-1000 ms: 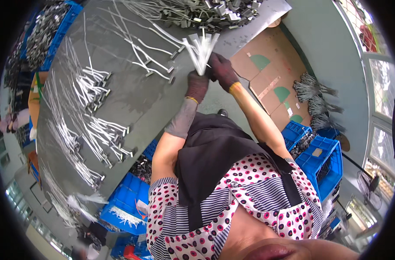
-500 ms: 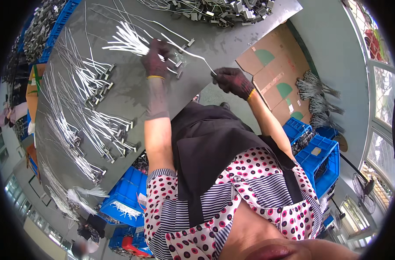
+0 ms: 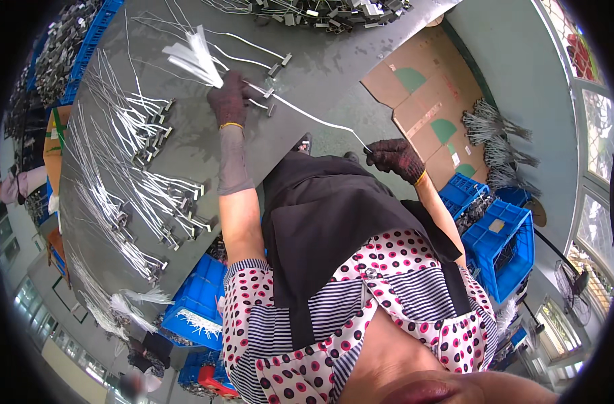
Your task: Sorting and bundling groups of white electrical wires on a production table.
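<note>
My left hand (image 3: pixel 228 101), in a dark glove with a yellow cuff, is closed around a bundle of thin white tubes (image 3: pixel 196 62) above the grey table. The tubes' far ends are blurred by motion. From beside that hand a white-sleeved wire (image 3: pixel 314 118) runs to my right hand (image 3: pixel 396 160), also gloved, which pinches its end beyond the table's edge. A small metal-and-black block (image 3: pixel 268 93) shows by the wire, near my left hand. Two more sleeved wires ending in small blocks (image 3: pixel 280 65) lie just beyond. My left fingertips are hidden.
Rows of white-sleeved wires with blocks (image 3: pixel 152 195) cover the table's left side. A heap of blocks (image 3: pixel 334 15) lies at the far edge. Flattened cardboard (image 3: pixel 421 101), wire bundles (image 3: pixel 499 145) and blue crates (image 3: pixel 499 232) stand to the right. Another blue crate (image 3: pixel 196 296) is below the table's near edge.
My right hand has moved right and nearer to me, drawing the wire's end along. My left hand stays closed on the tubes, which have swung from a fan into a tighter, more upright bunch.
</note>
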`<action>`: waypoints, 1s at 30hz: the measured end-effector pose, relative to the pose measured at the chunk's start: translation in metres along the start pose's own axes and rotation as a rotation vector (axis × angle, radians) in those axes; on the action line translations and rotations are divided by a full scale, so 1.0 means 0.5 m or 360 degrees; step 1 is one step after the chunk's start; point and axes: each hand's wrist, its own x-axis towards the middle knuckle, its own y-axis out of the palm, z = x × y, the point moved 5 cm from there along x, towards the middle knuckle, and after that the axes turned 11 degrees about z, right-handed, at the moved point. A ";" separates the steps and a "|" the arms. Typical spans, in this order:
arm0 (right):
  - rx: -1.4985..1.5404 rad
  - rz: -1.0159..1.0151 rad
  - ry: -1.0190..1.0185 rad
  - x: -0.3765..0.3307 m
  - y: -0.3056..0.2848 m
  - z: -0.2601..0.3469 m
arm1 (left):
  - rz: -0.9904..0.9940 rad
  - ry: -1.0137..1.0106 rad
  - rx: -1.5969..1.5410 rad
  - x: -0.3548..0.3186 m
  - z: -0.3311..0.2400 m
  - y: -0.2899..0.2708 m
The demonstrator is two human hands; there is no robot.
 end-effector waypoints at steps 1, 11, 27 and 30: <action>-0.0108 0.0016 -0.0003 -0.006 0.001 0.001 | 0.0029 -0.0034 -0.0545 -0.002 -0.001 0.004; -0.0782 0.0373 -0.0023 0.085 0.021 -0.002 | 0.0084 0.0214 -0.1288 -0.017 -0.037 0.047; -0.0796 -0.0040 -0.0120 0.098 0.042 -0.041 | -0.0104 0.0303 -0.1028 0.083 -0.089 -0.047; -0.0730 -0.0038 -0.0251 0.135 0.066 -0.030 | -0.0010 0.0902 -0.0288 0.118 -0.085 -0.123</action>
